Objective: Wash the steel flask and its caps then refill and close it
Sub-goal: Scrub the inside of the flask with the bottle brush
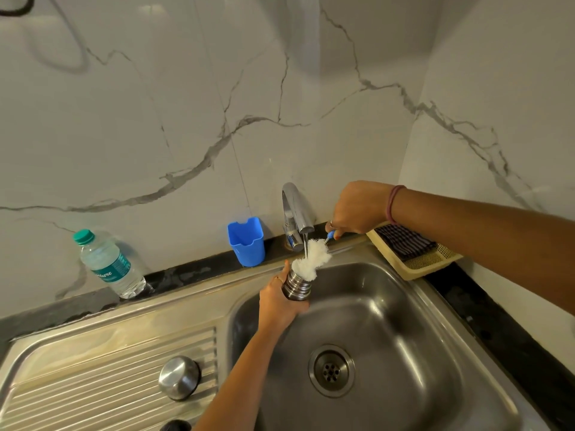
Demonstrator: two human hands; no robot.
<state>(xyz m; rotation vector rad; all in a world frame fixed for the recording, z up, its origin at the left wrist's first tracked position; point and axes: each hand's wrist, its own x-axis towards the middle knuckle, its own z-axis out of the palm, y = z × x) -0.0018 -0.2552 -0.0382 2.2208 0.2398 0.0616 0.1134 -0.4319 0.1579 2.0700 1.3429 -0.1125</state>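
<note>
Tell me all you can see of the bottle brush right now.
The bottle brush has a fluffy white head and a blue handle on a thin stem. It tilts, head down at the mouth of the steel flask, under the thin stream from the tap. The right hand grips the handle; the left hand holds the flask.

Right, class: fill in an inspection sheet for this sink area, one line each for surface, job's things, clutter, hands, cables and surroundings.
Surface: steel sink with ribbed draining board; tap running a thin stream.
Job's things: flask held over the basin, white brush at its mouth; steel cap on the draining board.
Clutter: plastic water bottle, blue cup, yellow basket holding a dark cloth.
Hands: left hand grips the flask; right hand holds the brush handle.
Cables: dark loop at top left, unclear.
Surroundings: white marble-look wall.
</note>
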